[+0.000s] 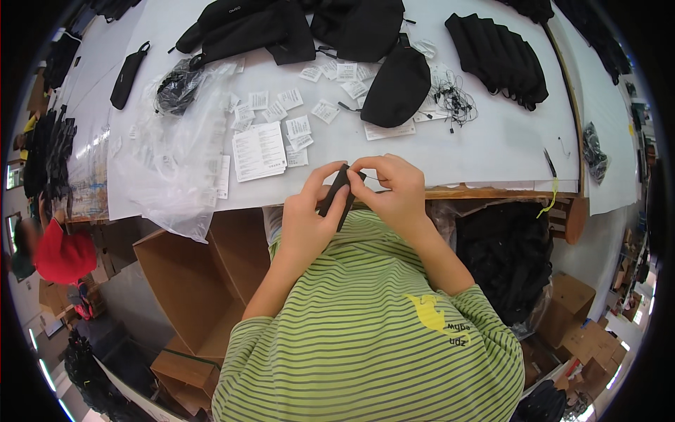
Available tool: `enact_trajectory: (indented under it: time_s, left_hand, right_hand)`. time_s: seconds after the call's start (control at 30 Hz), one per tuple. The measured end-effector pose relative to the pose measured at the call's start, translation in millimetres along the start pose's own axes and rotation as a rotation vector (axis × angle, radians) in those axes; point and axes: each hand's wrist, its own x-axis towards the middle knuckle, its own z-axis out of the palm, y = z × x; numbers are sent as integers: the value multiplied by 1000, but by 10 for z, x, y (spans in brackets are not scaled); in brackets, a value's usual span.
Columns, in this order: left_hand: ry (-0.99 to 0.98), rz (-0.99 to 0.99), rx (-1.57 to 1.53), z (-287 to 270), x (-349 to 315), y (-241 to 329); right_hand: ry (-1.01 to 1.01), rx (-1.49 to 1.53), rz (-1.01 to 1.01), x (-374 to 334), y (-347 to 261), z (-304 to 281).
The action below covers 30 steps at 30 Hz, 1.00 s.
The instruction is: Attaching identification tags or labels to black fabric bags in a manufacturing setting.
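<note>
Both hands (351, 204) pinching black strap (336, 195)

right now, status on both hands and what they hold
Left hand grips black strap. Right hand pinches its top end. Nothing between hands and strap.

Paper tags (299, 126) left of pouch (397, 88)

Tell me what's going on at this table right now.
A person in a green striped shirt holds a narrow black strap piece in the left hand, while the right hand pinches a thin string at its top end. On the white table beyond lie paper tags, black pouches and a clear plastic bag.
</note>
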Motion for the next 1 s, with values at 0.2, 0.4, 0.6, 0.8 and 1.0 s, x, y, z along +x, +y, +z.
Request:
enact_trajectory:
  time_s: [0.2,0.4,0.6,0.8,1.0]
  left_hand:
    - [-5,191,362,-1,-14,8]
    - [-12,224,439,-1,-2,-34]
    - [-261,-180,117,-265,108,96]
    - [-247,17,-6,-217,180,-118]
    - [-181,28,-239,15,656,-255]
  right_hand:
    - [33,-118,-168,-23,-14,-15]
    - [-141,-8,98,-42,41,-10]
    - [-458,737,589,-53,292,9]
    - [-657,910,583,-103,425,46]
    - [-502,916,522,12,443,-188]
